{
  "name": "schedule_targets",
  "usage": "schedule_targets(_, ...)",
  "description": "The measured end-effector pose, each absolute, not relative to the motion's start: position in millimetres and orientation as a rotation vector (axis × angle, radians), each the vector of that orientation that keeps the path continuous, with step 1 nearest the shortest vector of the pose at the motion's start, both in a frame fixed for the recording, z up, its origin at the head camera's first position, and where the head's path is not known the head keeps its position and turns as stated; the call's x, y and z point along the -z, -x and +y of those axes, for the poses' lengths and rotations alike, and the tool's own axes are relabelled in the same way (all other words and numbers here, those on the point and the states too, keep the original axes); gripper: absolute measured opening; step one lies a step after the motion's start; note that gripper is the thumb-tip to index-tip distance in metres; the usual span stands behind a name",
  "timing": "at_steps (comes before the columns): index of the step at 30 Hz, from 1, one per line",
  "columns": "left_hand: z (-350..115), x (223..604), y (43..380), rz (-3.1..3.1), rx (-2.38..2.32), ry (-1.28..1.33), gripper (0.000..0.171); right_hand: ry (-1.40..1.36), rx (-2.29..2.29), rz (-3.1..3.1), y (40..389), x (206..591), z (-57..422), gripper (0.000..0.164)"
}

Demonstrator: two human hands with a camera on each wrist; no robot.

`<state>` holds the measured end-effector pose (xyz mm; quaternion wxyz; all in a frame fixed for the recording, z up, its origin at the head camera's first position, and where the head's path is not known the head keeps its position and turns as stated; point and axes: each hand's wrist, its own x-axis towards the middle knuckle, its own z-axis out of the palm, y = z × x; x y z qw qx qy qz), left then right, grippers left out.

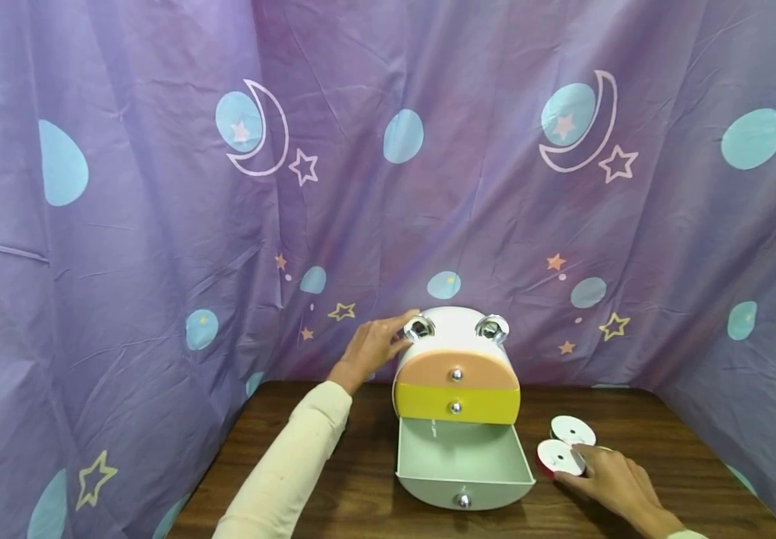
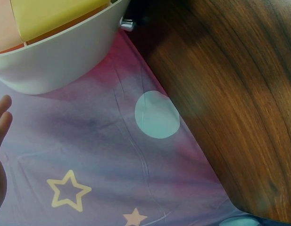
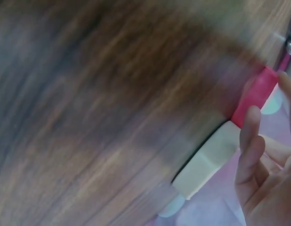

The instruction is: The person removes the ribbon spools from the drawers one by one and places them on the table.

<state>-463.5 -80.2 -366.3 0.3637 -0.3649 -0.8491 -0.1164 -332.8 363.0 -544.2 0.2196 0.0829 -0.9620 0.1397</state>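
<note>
A rounded white drawer box with two silver-ringed eyes stands on the table. Its peach drawer and yellow drawer are closed, while the pale green bottom drawer is pulled out. My left hand touches the box by its left eye; two extended fingers show in the left wrist view. To the right of the drawer, my right hand pinches a red ribbon spool between thumb and index finger. A cream ribbon spool lies right against it, farther back.
The dark wooden table ends behind the box, where a purple curtain with moons and stars hangs. Round silver knobs stick out from the drawer fronts. Something dark is partly hidden behind the left sleeve.
</note>
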Motion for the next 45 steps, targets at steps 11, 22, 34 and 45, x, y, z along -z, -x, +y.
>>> schedule_targets(11,-80.8,365.9,464.4,-2.186,0.275,0.931,0.062,-0.263,-0.398,-2.484,334.5,524.0,364.3,0.052)
schedule_targets(22,-80.2,368.2,465.3,-2.141,0.273,0.943,0.062,-0.598,-0.355,-2.105,331.1,496.2,343.6,0.048)
schedule_targets(34,-81.2,370.1,466.4,-2.141,0.278,0.939,0.062,-1.195,-0.475,-1.853,323.4,491.5,284.1,0.038)
schedule_targets(45,-80.9,370.3,467.3,-2.143,0.27,0.936,0.062,-1.37,-0.498,-1.829,314.7,495.7,244.9,0.045)
